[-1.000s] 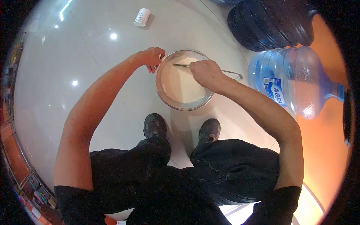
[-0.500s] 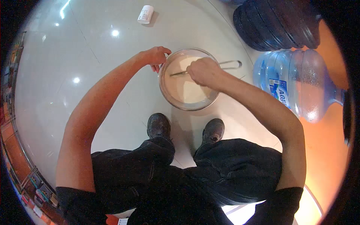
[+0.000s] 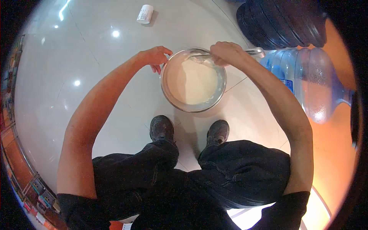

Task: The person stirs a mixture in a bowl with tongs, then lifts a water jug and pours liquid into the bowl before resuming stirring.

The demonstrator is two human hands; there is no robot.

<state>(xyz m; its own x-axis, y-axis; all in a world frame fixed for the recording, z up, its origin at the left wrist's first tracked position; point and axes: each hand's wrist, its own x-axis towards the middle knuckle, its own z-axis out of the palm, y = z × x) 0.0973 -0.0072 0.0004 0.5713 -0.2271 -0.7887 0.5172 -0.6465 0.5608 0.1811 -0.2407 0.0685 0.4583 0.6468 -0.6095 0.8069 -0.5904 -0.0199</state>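
Note:
A round metal bowl (image 3: 167, 96) stands on the floor in front of my shoes. Pale cream batter (image 3: 193, 84) fills much of it, with smears up the inner wall. At the bowl's left rim is my left hand (image 3: 154, 56), its thumb and fingers curled about the edge. My right hand (image 3: 227, 53) is closed round a long-handled metal utensil (image 3: 256, 52) above the far right rim. The utensil's handle sticks out to the right, and its head reaches over the batter by the far wall. The exact shape of that head is hard to make out.
Beyond the bowl a white paper cup (image 3: 145, 14) lies on the glossy tiled floor (image 3: 111, 65). To the right lie a clear water jug (image 3: 310, 82) on its side and a dark ribbed container (image 3: 281, 25). Shelves with goods (image 3: 38, 188) line the far left.
My right hand has moved away from me and to the right, taking the utensil from mid-bowl to the far rim. My left hand stays at the rim.

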